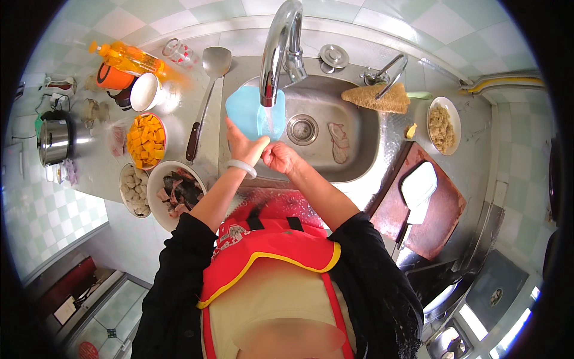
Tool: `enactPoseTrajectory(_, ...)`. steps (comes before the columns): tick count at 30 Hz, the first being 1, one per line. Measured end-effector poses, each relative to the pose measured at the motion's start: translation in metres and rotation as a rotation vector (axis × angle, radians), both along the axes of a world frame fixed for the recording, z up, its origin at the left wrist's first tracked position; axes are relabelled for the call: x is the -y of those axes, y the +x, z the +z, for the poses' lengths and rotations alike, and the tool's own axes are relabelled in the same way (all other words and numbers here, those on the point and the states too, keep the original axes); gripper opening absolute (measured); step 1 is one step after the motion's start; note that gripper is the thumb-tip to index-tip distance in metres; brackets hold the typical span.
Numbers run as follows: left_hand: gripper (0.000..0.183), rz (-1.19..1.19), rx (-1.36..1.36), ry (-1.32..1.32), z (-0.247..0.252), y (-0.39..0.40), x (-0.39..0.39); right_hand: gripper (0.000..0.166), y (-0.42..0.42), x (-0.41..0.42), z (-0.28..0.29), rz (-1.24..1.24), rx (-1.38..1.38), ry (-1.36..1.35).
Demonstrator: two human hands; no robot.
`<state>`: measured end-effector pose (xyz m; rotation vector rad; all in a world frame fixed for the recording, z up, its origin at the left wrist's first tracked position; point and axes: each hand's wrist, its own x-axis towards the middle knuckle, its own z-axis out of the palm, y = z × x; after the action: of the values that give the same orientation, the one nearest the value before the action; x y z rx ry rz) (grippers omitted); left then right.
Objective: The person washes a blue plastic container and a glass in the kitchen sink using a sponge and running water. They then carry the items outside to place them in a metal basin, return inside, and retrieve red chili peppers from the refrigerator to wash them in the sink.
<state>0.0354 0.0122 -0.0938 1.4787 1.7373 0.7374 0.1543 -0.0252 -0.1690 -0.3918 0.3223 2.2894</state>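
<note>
My left hand, with a pale bangle on its wrist, holds a light blue plastic dish or board by its near edge over the left side of the steel sink. From the chrome faucet water runs onto the blue plastic. My right hand is curled beside my left thumb, close to that edge; whether it grips anything is hidden. A wrinkled pale scrap lies on the sink floor, right of the drain.
Left are a spatula, orange cubes in a bowl, a bowl of dark fish pieces and an orange bottle. Right are a loofah, a bowl of minced food, and a cleaver on a cutting board.
</note>
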Motion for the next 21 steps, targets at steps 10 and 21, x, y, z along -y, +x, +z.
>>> enactPoseTrajectory(10, 0.074, -0.061, 0.221, -0.055, -0.003, -0.013, 0.001, 0.031, 0.031, -0.020, 0.022, 0.245, 0.936, 0.115)
enactPoseTrajectory(21, 0.109, -0.230, -0.210, 0.061, 0.015, -0.009, 0.007, 0.015, 0.009, -0.003, 0.011, 0.052, 0.451, -0.007)
